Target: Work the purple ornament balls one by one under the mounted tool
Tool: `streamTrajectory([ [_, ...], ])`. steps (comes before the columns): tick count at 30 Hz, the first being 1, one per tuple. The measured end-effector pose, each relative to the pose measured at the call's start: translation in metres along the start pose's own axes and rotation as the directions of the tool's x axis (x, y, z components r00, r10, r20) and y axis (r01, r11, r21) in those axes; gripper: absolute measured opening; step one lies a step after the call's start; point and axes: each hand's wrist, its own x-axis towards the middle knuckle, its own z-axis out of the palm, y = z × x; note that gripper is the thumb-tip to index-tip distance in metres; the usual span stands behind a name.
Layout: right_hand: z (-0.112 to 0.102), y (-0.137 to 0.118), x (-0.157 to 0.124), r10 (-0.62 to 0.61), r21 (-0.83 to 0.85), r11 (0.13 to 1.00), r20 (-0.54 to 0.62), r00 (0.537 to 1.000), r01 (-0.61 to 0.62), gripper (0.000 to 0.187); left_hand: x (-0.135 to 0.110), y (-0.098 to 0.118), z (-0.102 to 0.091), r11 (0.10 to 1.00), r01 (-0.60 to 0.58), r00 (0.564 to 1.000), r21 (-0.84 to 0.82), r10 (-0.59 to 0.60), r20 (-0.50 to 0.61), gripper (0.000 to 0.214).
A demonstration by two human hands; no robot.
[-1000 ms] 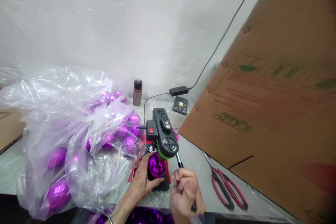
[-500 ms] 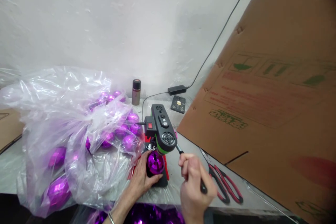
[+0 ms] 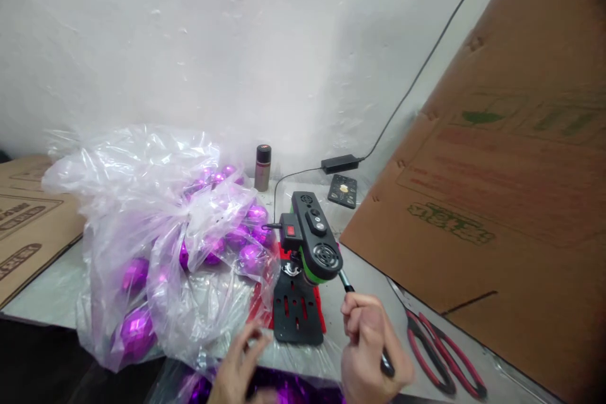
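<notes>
At front edge of bench (image 3: 367, 279), my left hand (image 3: 242, 365): fingers loosely curled, blurred; can't tell if holding anything. It's nearer hand to purple balls (image 3: 299, 391), just rightward, cut off by frame's bottom. My right hand (image 3: 376, 348) grips lever handle (image 3: 387, 364), slanting up-left toward black-and-green machine (image 3: 318, 243).

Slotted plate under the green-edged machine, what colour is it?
Black: the slotted plate shows best in the head view.

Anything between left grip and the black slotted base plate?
Nothing visible blocks it: the left grip is just off the near left corner of the black slotted base plate; the clear plastic bag lies to the plate's left.
</notes>
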Motion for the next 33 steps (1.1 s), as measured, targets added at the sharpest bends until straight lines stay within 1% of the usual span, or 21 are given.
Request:
streamTrajectory([
  [2,0.001,-0.001,0.001,-0.001,0.005,1.0,-0.001,1.0,0.001,0.043,0.055,-0.008,-0.025,0.992,0.086,0.99,0.095,-0.075,-0.116,0.043],
  [3,0.002,-0.001,0.002,-0.002,0.003,1.0,0.005,1.0,0.002,0.042,0.083,-0.013,-0.034,0.98,0.144,0.981,0.14,-0.123,-0.149,0.044],
  [4,0.002,-0.001,0.002,-0.006,-0.001,1.0,0.01,1.0,0.006,0.043,0.109,-0.018,-0.041,0.97,0.178,0.977,0.167,-0.154,-0.151,0.046],
  [6,0.001,-0.001,0.002,-0.012,-0.01,1.0,0.015,1.0,0.012,0.043,0.149,-0.026,-0.044,0.971,0.177,0.98,0.162,-0.158,-0.122,0.048],
  [8,0.0,-0.001,0.001,-0.015,-0.016,1.0,0.018,1.0,0.016,0.044,0.171,-0.03,-0.037,0.977,0.162,0.986,0.138,-0.154,-0.07,0.051],
  [10,0.0,0.0,-0.001,-0.013,-0.015,1.0,0.02,1.0,0.013,0.045,0.179,-0.03,-0.027,0.981,0.158,0.987,0.114,-0.156,-0.027,0.058],
  [13,-0.001,0.003,-0.003,-0.024,-0.005,1.0,0.022,0.999,0.024,0.043,0.178,-0.027,-0.014,0.991,0.133,0.989,0.031,-0.135,0.063,0.075],
  [15,-0.001,0.004,-0.004,-0.031,0.001,1.0,0.026,0.999,0.031,0.042,0.175,-0.024,-0.01,0.996,0.09,0.984,-0.029,-0.085,0.154,0.085],
  [17,-0.002,0.004,-0.005,-0.028,0.007,1.0,0.034,0.999,0.028,0.041,0.173,-0.021,-0.007,0.997,0.048,0.972,-0.056,-0.034,0.232,0.089],
  [19,-0.002,0.004,-0.005,-0.028,0.009,1.0,0.036,0.999,0.028,0.042,0.172,-0.02,-0.007,0.996,0.059,0.972,-0.065,-0.043,0.23,0.086],
  [20,-0.003,0.004,-0.005,-0.027,0.006,1.0,0.036,0.999,0.027,0.042,0.172,-0.019,-0.008,0.993,0.094,0.978,-0.076,-0.078,0.195,0.084],
  [22,-0.003,0.002,-0.004,-0.027,-0.006,1.0,0.038,0.999,0.028,0.043,0.17,-0.017,-0.015,0.963,0.225,0.973,-0.15,-0.216,0.077,0.085],
  [23,-0.003,0.002,-0.004,-0.025,-0.01,1.0,0.043,0.999,0.026,0.043,0.167,-0.015,-0.02,0.922,0.31,0.949,-0.232,-0.315,0.016,0.087],
  [24,-0.003,0.001,-0.004,-0.02,-0.014,1.0,0.051,0.998,0.021,0.043,0.164,-0.013,-0.028,0.848,0.395,0.902,-0.354,-0.432,-0.029,0.086],
  [25,-0.003,0.0,-0.003,-0.014,-0.015,1.0,0.058,0.998,0.015,0.043,0.159,-0.009,-0.036,0.742,0.459,0.837,-0.488,-0.545,-0.041,0.082],
  [26,-0.002,-0.001,-0.003,-0.009,-0.013,1.0,0.062,0.998,0.009,0.043,0.154,-0.005,-0.046,0.624,0.496,0.772,-0.604,-0.635,-0.023,0.076],
  [27,-0.002,-0.002,-0.002,-0.003,-0.008,1.0,0.063,0.998,0.004,0.043,0.148,0.001,-0.056,0.514,0.507,0.72,-0.692,-0.694,0.013,0.068],
  [28,-0.001,-0.003,-0.001,0.002,-0.001,1.0,0.058,0.998,-0.002,0.043,0.142,0.008,-0.065,0.417,0.505,0.682,-0.755,-0.729,0.053,0.061],
  [29,0.0,-0.004,-0.001,0.005,0.005,1.0,0.048,0.999,-0.005,0.043,0.135,0.016,-0.073,0.338,0.499,0.659,-0.798,-0.746,0.096,0.057],
  [31,0.001,-0.005,0.001,0.012,0.009,1.0,0.028,1.0,-0.013,0.043,0.122,0.034,-0.082,0.195,0.492,0.631,-0.848,-0.752,0.193,0.056],
  [33,0.001,-0.006,0.002,0.018,-0.001,1.0,0.019,1.0,-0.018,0.043,0.109,0.05,-0.08,0.021,0.519,0.614,-0.854,-0.704,0.356,0.069],
])
